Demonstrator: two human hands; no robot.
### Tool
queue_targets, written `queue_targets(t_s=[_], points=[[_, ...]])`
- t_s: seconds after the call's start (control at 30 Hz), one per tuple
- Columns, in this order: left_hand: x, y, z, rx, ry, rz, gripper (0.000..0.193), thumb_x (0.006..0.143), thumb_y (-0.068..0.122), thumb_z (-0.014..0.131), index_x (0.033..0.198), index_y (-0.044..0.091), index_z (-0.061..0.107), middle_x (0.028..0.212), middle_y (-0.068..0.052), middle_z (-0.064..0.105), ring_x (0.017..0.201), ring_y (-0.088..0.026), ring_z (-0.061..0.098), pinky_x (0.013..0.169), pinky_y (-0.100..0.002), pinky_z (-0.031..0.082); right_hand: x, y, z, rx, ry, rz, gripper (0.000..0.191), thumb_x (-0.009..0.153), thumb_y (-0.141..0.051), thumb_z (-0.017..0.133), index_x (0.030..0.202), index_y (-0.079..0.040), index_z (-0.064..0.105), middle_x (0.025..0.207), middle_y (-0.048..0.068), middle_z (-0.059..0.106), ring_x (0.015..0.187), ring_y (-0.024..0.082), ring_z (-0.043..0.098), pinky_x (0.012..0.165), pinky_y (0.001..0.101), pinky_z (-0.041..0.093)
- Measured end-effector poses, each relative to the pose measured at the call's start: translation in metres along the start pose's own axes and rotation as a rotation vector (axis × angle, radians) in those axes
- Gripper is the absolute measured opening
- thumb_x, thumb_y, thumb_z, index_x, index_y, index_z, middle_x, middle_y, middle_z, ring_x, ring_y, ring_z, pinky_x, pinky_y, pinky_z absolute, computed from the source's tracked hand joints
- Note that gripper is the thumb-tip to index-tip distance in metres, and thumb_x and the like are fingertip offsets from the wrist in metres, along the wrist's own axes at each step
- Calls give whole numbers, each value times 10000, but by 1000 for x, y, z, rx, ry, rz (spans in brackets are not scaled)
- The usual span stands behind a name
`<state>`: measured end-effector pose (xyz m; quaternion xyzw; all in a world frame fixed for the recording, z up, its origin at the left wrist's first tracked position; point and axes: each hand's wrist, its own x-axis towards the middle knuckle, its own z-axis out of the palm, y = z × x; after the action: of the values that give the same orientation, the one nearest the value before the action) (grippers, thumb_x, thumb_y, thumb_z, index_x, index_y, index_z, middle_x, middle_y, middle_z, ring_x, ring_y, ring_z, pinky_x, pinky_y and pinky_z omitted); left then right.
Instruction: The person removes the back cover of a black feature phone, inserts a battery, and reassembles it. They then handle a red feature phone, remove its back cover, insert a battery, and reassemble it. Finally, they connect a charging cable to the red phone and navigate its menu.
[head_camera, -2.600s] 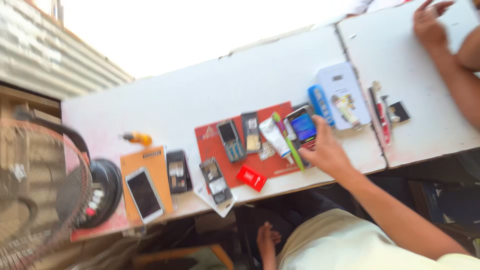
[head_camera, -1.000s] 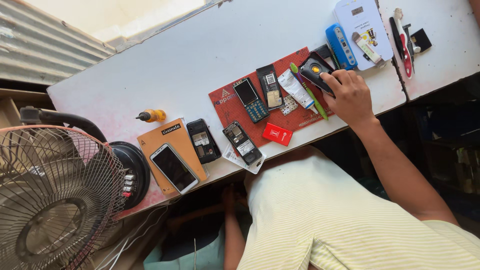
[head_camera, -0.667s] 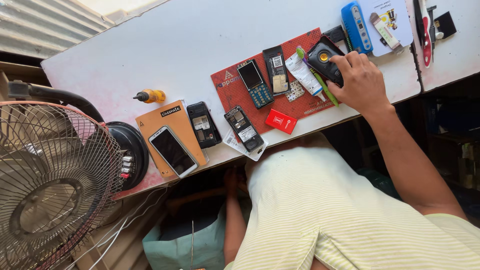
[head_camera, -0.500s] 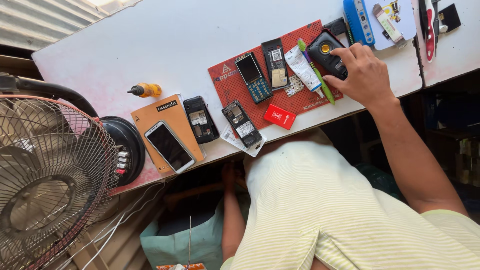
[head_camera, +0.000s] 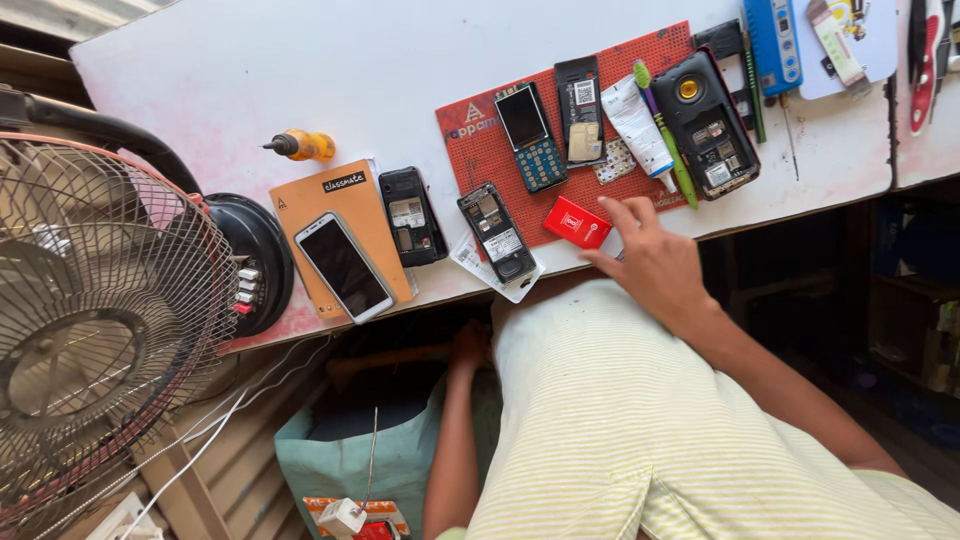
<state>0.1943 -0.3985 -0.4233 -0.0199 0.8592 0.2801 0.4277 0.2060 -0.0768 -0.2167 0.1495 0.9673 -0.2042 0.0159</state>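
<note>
My right hand (head_camera: 650, 265) hovers at the table's near edge with fingers spread and nothing in it. Its fingertips are next to a small red box (head_camera: 577, 222) on the red work mat (head_camera: 480, 150). A black phone with its back open (head_camera: 705, 125) lies on the mat's right end, apart from the hand. A keypad phone (head_camera: 528, 122), a phone back cover (head_camera: 580, 95), a white tube (head_camera: 640, 125) and a green-handled brush (head_camera: 662, 135) also lie on the mat. My left hand (head_camera: 468, 345) reaches below the table edge; its grip is hidden.
A white smartphone (head_camera: 343, 265) rests on an orange notebook (head_camera: 335, 195), with two opened black phones (head_camera: 412, 215) (head_camera: 497, 232) beside it. A yellow-handled tool (head_camera: 300, 146) lies farther back. A table fan (head_camera: 90, 300) stands at the left. A teal bag (head_camera: 350, 460) sits under the table.
My right hand has let go of the black open-backed phone, which now lies on the mat, and has pulled back to the near edge beside the red box.
</note>
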Motion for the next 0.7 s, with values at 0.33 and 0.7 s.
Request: queue_targets(t_s=[0.33,0.7], points=[[-120,191,-114,-171,98,706,326,921,166,748,1221,65,669,1100,-131,716,963,-297,719,872,-388,570,9,-13,-3,408,-74,62,239,865,-178,822,1032,-62,697,984,44,699,767,256,687,673,392,537],[-146,267,-145,-139,309,1259,313,877,132,840,1154,117,695,1178,-20,710,1145,-227,691,968,-357,542,-16,-48,-99,727,157,-353,357,725,-45,897,1048,-92,750,978,44,665,821,131,670,694,265,549]])
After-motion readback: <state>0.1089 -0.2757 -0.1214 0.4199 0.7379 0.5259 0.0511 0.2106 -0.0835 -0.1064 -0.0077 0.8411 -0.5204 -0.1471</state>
